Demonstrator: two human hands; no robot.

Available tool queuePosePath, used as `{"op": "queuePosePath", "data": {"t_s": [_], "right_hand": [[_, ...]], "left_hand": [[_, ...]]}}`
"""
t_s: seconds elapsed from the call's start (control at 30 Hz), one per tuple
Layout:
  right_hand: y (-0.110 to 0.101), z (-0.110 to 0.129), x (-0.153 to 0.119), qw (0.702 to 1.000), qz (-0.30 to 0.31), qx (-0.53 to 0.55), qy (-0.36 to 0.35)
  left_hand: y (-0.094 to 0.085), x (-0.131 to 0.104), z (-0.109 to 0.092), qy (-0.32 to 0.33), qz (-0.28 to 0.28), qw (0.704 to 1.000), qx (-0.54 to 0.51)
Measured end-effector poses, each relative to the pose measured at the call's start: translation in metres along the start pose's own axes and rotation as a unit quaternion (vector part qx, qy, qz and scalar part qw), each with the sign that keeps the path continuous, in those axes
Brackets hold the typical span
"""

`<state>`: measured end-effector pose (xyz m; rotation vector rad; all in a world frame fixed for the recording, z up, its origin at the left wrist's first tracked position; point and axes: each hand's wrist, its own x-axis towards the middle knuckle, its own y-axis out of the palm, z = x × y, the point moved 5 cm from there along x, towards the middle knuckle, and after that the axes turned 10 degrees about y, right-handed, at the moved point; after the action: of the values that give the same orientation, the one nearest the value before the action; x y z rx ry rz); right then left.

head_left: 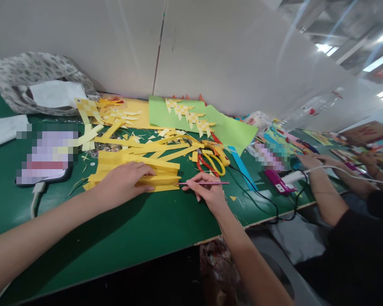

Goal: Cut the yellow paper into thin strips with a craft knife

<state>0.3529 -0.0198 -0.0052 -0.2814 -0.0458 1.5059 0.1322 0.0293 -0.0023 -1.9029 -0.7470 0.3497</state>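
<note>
A sheet of yellow folded paper [115, 158] with raised creases lies on the green tabletop. My left hand [130, 180] rests on it, thumb and fingers closed about a fold near its right part. Between the fingertips of my right hand [207, 191] is a thin pinkish metallic rod [222, 182], held level like a pen. Its thin tip points left and meets the paper's right edge; what kind of tip it has is too small to tell. Just behind the right hand lie scissors [221, 165] with red and yellow handles and a yellow glue gun [219, 152].
Yellow paper strips [140, 146] and scraps lie behind the paper. Woven yellow paper fish [191, 117] sit on green sheets [232, 125] by the wall. A charging phone [47, 155] is at left. A magenta power strip [279, 182], cables and a co-worker's arms [325, 191] are at right.
</note>
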Motion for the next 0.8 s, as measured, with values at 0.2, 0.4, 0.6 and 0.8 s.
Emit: {"op": "queuePosePath", "data": {"t_s": [0.2,0.4,0.6,0.8], "right_hand": [[0.008,0.004,0.0,1.0,0.027,0.004,-0.013],[0.011,0.003,0.002,0.999,0.029,-0.013,-0.004],[0.007,0.001,0.0,1.0,0.013,-0.021,-0.015],[0.013,0.012,-0.009,0.993,0.018,-0.089,-0.069]], "left_hand": [[-0.001,0.001,-0.001,-0.003,0.007,1.0,0.009],[-0.001,0.001,-0.001,-0.005,0.007,1.0,0.015],[-0.002,0.0,-0.003,0.002,0.004,0.999,0.033],[-0.001,-0.002,-0.006,0.019,-0.054,0.994,0.091]]}}
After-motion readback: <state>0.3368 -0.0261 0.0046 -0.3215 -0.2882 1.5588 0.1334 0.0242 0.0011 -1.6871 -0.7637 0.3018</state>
